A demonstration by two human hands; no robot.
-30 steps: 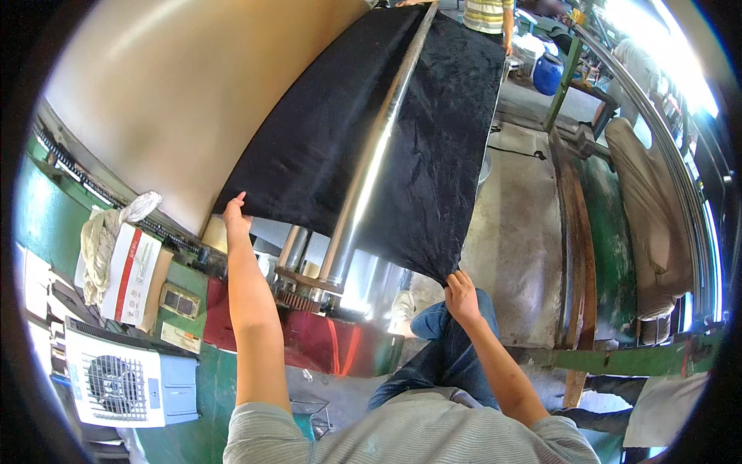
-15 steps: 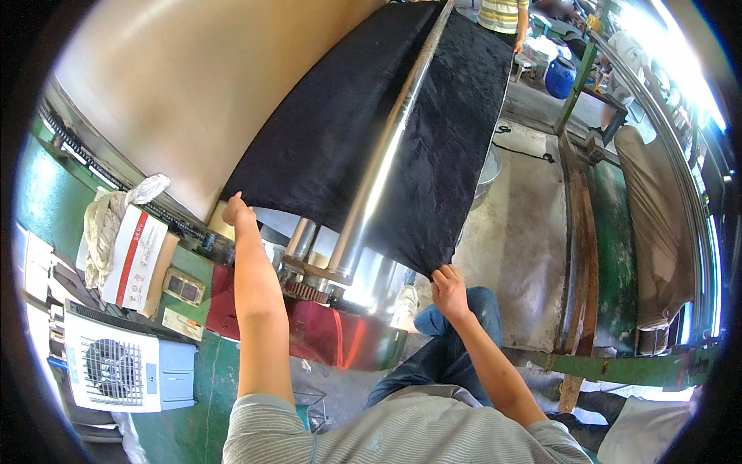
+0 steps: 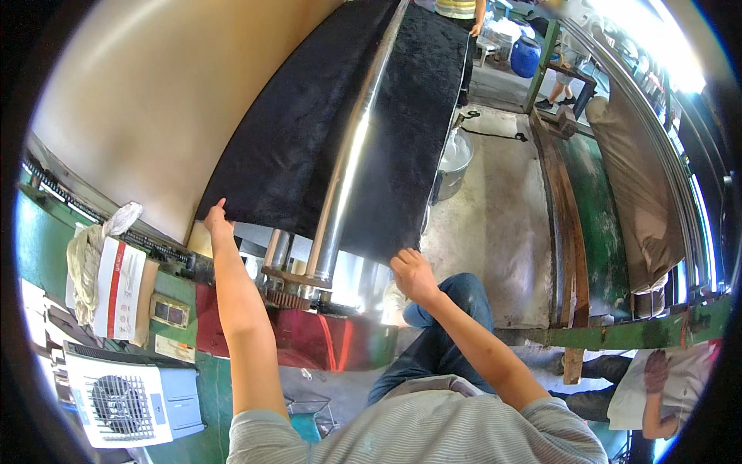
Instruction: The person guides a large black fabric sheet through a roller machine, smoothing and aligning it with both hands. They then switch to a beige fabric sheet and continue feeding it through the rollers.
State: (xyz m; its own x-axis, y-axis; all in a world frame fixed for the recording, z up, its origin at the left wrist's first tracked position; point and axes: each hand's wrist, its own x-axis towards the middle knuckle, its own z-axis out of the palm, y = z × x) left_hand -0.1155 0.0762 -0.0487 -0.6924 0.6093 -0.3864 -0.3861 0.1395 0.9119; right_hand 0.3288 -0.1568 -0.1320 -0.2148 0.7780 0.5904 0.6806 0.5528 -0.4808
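A wide sheet of black, napped fabric [image 3: 267, 155] stretches away from me, passing beneath a long shiny metal roller [image 3: 352, 155]. At its near left corner, beside the big smooth metal drum [image 3: 147, 100], my left hand [image 3: 219, 220] pinches the edge. My right hand [image 3: 413, 274] is closed at the near right corner, knuckles up, its fingertips hidden. Between my hands the fabric's near edge hangs over a shorter metal roller [image 3: 278, 249] and a rusty gear [image 3: 287, 300].
A co-worker's hand [image 3: 477, 28] is by the fabric's far right edge. Another person [image 3: 657, 387] stands at lower right. A metal bucket [image 3: 454, 164] sits right of the fabric, and a brown covered roll [image 3: 638, 193] lies farther right. At left are a carton [image 3: 120, 290] and a fan unit [image 3: 116, 402].
The view has swung right. My right hand has moved forward, and the fabric corner, earlier drawn to a creased point, lies flatter. A person has come into view at lower right.
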